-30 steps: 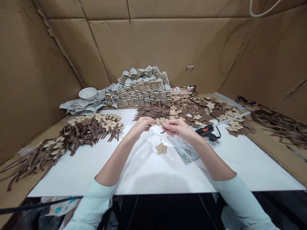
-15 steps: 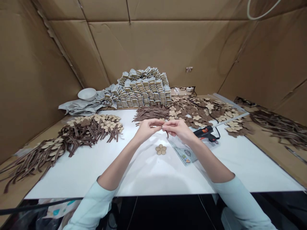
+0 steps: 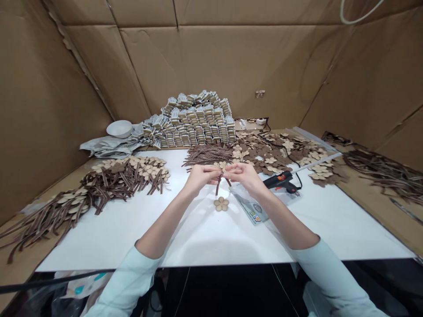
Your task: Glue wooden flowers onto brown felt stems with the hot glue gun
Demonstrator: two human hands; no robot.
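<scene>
My left hand and my right hand meet above the white board, fingertips pinched together. Between them they grip a dark brown ribbon strip, whose two ends hang below the fingers. Just behind the fingertips a beige flower shape shows; whether it is held or lies farther back I cannot tell. Below the hands, a single beige five-petal flower lies flat on the white board. A black and orange glue gun rests beside my right wrist, partly over a clear printed "DIY" plastic bag.
Brown ribbon strips are heaped behind my hands, with loose flower shapes to their right. Ribbons with flowers pile up at left. Stacked small pieces, a white bowl and cardboard walls stand behind.
The ribbon's ends now hang down on both sides below my fingers, where only one end showed before. My hands have spread slightly apart. The flower on the board has stayed put.
</scene>
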